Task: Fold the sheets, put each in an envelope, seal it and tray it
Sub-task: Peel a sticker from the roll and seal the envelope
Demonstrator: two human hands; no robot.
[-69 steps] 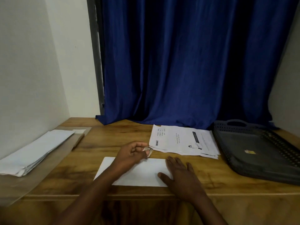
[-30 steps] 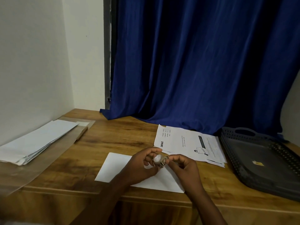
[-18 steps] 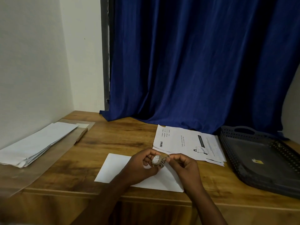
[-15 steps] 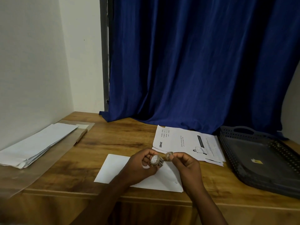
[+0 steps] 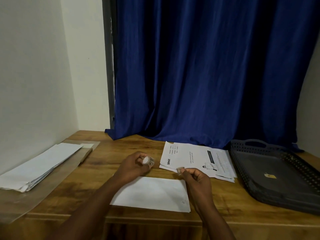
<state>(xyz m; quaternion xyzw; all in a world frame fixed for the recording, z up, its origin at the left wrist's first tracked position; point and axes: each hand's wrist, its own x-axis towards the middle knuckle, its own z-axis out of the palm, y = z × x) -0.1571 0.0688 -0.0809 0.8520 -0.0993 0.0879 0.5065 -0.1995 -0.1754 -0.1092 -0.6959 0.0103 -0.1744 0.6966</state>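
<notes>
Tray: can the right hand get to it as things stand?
Probably yes. Nothing lies between the right hand and the tray on that side, but its fingers pinch a tape end, so it isn't free to grasp.

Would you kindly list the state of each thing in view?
Envelope: flat on desk, not trayed.
Tape roll: gripped by left hand.
Tape end: pinched by right hand.
Printed sheets: unfolded, stacked.
Tray: holds no envelope.
Envelope stack: lying at left.

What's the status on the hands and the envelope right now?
Left hand grips tape roll; right hand pinches tape end. Envelope flat on desk, untaped. Nothing blocking.
</notes>
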